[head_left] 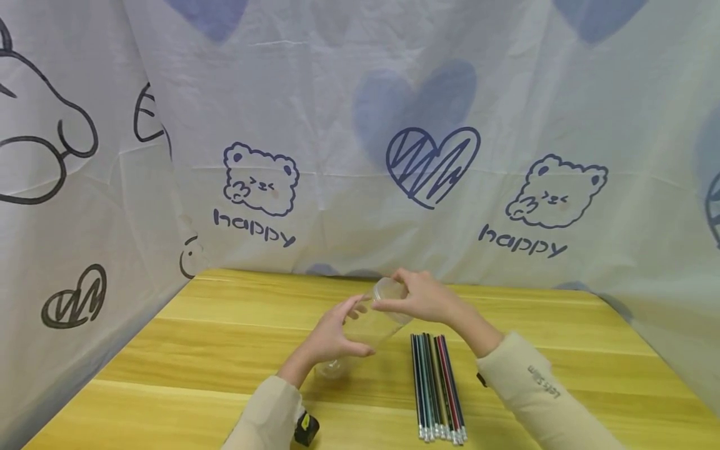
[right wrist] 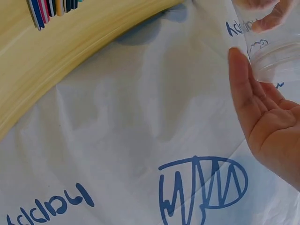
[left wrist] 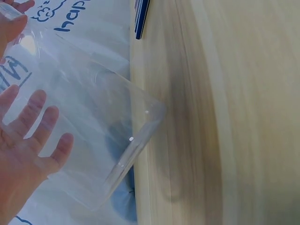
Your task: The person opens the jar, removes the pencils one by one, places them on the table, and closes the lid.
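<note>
A clear plastic jar (head_left: 368, 328) is held tilted above the table by both hands, its upper end leaning right. My left hand (head_left: 334, 334) holds the jar's body, thumb on the near side and fingers on the far side. At the upper end, my right hand (head_left: 422, 297) grips the round rim (right wrist: 276, 61) between thumb and fingers. Whether a lid covers that end I cannot tell. Through the clear wall, the left wrist view shows the jar's lower end (left wrist: 136, 150) and the spread fingers of my left hand (left wrist: 33, 136).
A row of several dark and coloured pencils (head_left: 439, 387) lies on the wood-grain table (head_left: 197, 350), right of the jar, metal-banded ends towards me. A white cloth (head_left: 337, 219) printed with hearts and bears hangs behind the table and along its sides.
</note>
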A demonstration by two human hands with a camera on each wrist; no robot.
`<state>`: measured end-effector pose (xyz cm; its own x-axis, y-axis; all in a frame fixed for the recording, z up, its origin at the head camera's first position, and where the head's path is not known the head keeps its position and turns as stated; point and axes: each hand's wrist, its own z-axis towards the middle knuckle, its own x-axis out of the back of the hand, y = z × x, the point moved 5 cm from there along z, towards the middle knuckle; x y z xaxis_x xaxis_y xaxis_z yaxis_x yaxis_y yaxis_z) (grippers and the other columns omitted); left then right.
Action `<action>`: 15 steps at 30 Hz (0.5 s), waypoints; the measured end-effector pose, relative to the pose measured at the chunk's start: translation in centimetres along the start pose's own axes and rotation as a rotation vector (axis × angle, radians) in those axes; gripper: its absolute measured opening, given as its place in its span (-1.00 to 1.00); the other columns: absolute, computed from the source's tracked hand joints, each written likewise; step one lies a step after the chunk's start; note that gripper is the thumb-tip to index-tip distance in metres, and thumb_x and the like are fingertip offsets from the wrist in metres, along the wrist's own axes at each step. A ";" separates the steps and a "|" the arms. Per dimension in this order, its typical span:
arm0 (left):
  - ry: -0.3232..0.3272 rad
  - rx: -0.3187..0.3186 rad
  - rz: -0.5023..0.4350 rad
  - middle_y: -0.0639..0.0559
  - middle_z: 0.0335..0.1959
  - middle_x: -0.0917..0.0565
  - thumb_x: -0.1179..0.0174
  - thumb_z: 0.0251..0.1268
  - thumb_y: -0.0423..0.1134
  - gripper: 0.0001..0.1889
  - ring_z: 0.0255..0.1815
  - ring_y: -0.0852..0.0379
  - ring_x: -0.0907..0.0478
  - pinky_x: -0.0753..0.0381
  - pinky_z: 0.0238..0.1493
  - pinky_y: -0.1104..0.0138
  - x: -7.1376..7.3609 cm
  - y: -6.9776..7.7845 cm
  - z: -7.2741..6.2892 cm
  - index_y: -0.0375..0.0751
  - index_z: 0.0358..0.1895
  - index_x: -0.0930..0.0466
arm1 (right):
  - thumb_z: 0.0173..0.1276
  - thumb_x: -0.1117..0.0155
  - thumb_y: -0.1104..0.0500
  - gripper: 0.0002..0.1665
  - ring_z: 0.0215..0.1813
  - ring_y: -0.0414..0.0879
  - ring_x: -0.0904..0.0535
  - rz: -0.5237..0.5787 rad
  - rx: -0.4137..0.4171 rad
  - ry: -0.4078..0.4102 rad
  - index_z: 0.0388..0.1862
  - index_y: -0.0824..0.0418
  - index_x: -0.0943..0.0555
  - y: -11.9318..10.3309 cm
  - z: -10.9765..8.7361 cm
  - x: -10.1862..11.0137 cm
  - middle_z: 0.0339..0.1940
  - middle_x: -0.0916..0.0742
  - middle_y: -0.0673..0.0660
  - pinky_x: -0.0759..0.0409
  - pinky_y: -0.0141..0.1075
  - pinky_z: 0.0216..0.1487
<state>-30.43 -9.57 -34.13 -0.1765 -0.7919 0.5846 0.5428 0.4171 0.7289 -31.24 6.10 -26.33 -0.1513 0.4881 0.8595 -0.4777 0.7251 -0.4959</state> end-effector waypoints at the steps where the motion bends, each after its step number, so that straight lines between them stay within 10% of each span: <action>1: 0.002 -0.001 -0.002 -0.13 0.05 -0.44 -0.44 -0.28 -0.11 -0.10 0.01 -0.07 -0.37 -0.33 0.01 -0.03 0.0 0.0 0.0 -0.09 0.28 -0.19 | 0.05 -0.15 -0.35 -0.08 -0.23 -0.02 -0.55 -0.016 0.010 0.003 0.12 0.36 -0.37 -0.1 0.0 0.0 -0.13 -0.60 0.23 -0.55 -0.21 -0.28; 7: -0.002 -0.002 0.015 -0.06 0.06 -0.45 -0.44 -0.30 -0.13 -0.08 0.00 0.00 -0.37 -0.34 0.02 0.02 -0.2 0.1 0.0 -0.04 0.29 -0.19 | 0.27 0.16 -0.34 -0.13 0.24 0.17 -0.26 -0.028 0.155 0.018 0.34 0.24 -0.16 -0.4 -0.4 0.5 0.28 -0.33 0.24 -0.23 0.12 0.14; 15: 0.023 -0.017 0.011 -0.06 0.01 -0.47 -0.46 -0.31 -0.14 -0.09 -0.02 -0.01 -0.39 -0.37 -0.02 0.04 0.0 0.3 0.0 -0.09 0.27 -0.21 | 0.13 -0.25 -0.03 -0.25 0.05 0.08 -0.39 0.169 0.311 -0.098 0.27 0.20 -0.29 -0.8 -0.8 1.7 0.20 -0.42 0.18 -0.50 -0.13 -0.13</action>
<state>-30.25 -9.45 -33.96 -0.1513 -0.7975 0.5840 0.5587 0.4184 0.7161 -30.37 6.71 -24.56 -0.3256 0.5292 0.7836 -0.6767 0.4484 -0.5839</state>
